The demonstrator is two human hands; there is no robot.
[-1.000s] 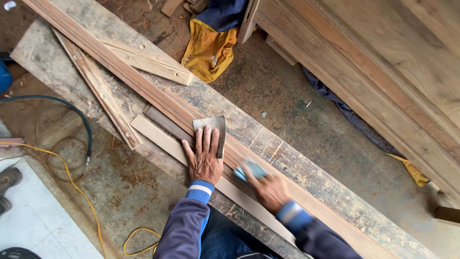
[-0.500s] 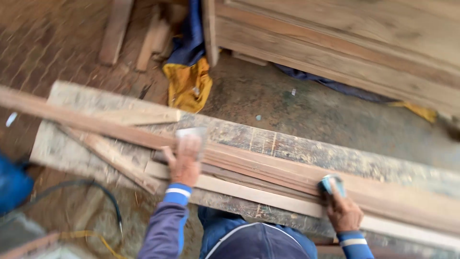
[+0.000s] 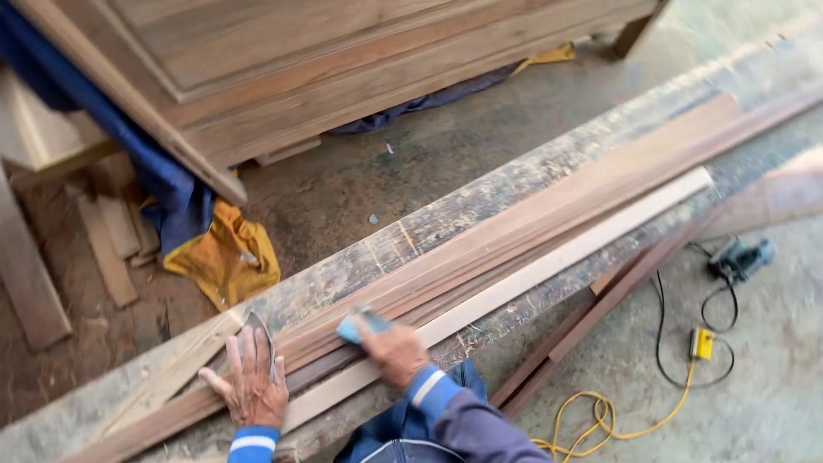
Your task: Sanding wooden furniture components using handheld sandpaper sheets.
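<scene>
The right hand [image 3: 390,347] pinches a light-blue sanding pad [image 3: 358,327] against the long reddish moulding strip [image 3: 549,210], which lies on the worn plank counter [image 3: 446,219]; the left hand [image 3: 250,383] is spread flat on a metal scraper [image 3: 260,328] at 7 o'clock. The pad sits near the strip's lower end, so I judge that most of its length toward 2 o'clock remains to sand. No packages, labels or signs are seen; only a yellow cloth [image 3: 225,257] lies at 9 o'clock.
</scene>
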